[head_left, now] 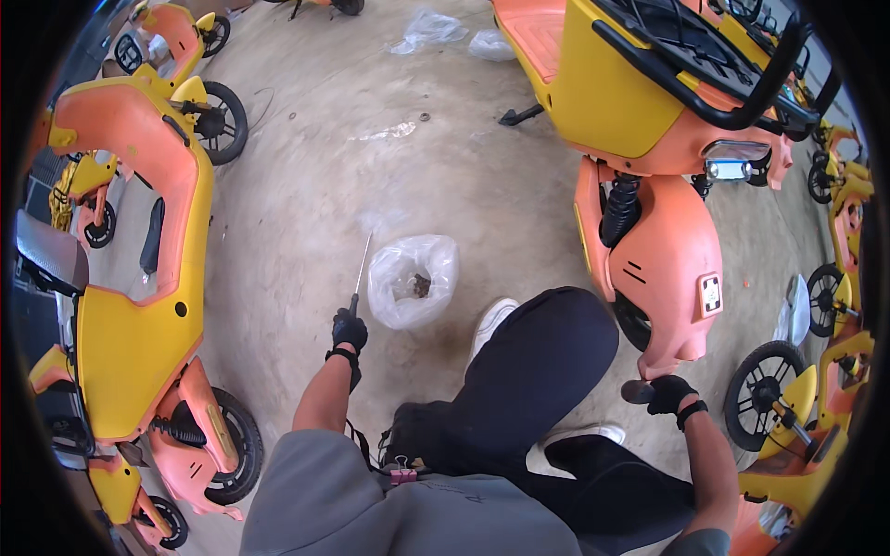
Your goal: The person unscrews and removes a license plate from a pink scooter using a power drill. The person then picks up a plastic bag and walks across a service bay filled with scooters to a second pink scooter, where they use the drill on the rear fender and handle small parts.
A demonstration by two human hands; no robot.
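Observation:
My left hand (349,330), in a black glove, is closed round the dark handle of a long thin screwdriver (362,270) that points away from me. Just right of its shaft, a clear plastic bag (438,252) stands with its mouth open on the floor, small dark pieces (421,285) inside. At the lower tip of a pink front fender (669,243), my gloved right hand (666,395) is closed. A dark rounded piece (637,392) sticks out on its left side; its kind is unclear. The fender belongs to a yellow and pink scooter (612,88).
Another yellow and pink scooter (139,343) stands along my left side. More scooters line the right edge, one with a black wheel (766,396) near my right arm. Crumpled clear plastic (428,31) lies on the concrete floor (306,185) ahead. The scooter's kickstand (519,115) juts out.

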